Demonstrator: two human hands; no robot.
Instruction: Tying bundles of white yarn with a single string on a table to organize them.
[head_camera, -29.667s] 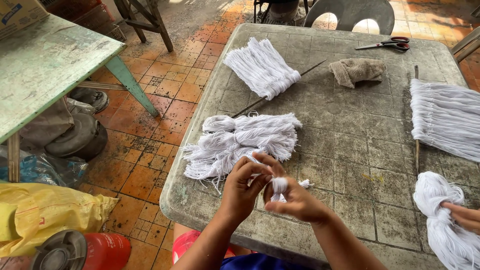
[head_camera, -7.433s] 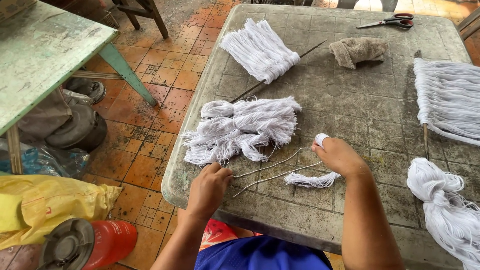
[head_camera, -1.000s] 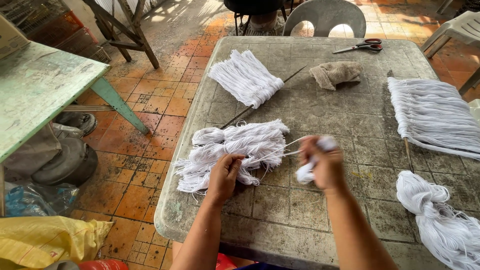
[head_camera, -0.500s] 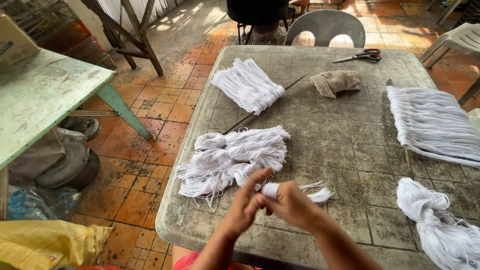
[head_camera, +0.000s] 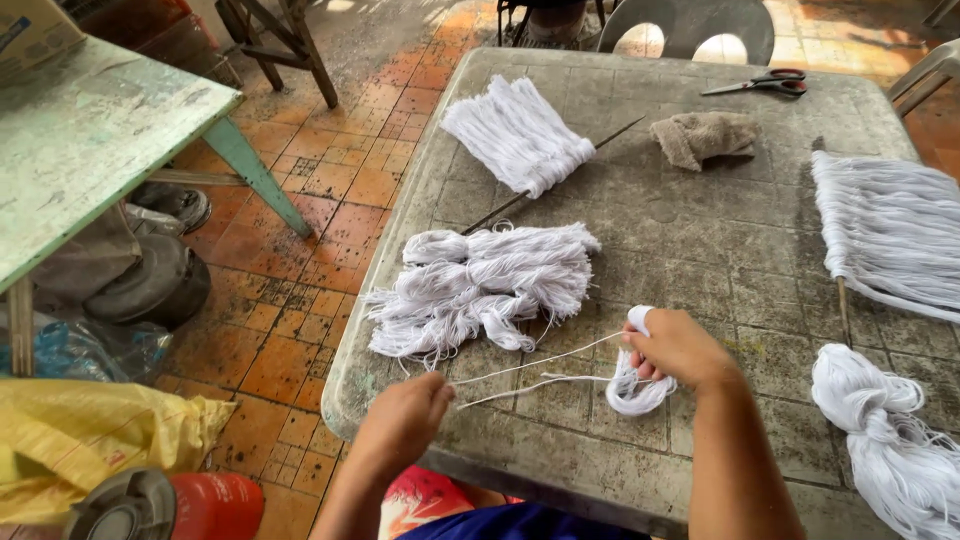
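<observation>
Hands that met half a second ago now part: left hand (head_camera: 405, 420) pinches taut string (head_camera: 540, 372), right hand (head_camera: 672, 347) grips the small yarn bundle (head_camera: 636, 392) on the tabletop (head_camera: 720, 250).

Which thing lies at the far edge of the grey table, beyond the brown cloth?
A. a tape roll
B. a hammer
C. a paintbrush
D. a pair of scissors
D: a pair of scissors with red and black handles lies near the far edge of the grey table, just past the brown cloth.
</observation>
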